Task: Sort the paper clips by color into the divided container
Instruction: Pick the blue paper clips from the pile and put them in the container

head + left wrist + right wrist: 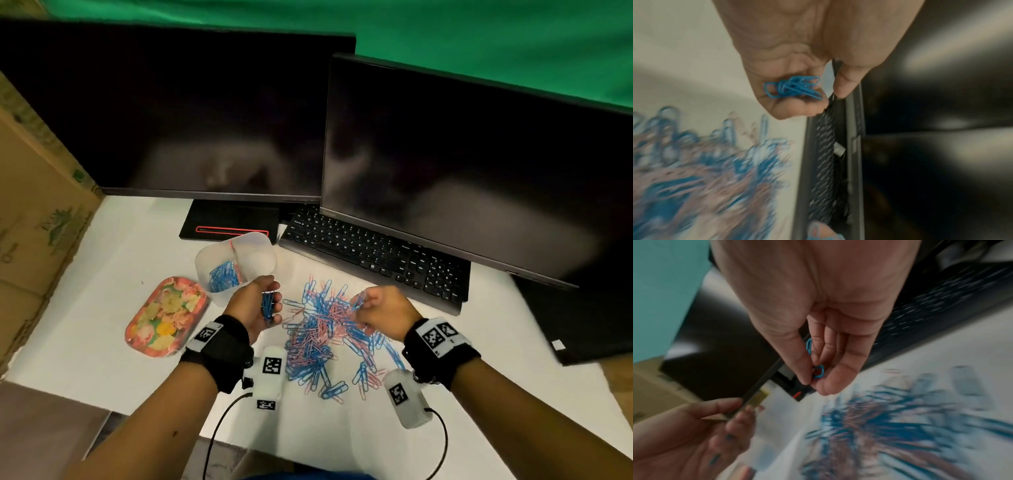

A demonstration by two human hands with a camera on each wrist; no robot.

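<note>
Blue clips (793, 87) in both hands

Little here can be read. The keyboard (375, 255) in the middle of the head view carries white key legends, too small and blurred to make out, and the cardboard box (37, 219) at the left edge bears green print and a logo that stay illegible. Black-and-white square code markers (273, 365) sit on the wrist bands and wrist units in the lower half of that view; they hold patterns, not letters.
</note>
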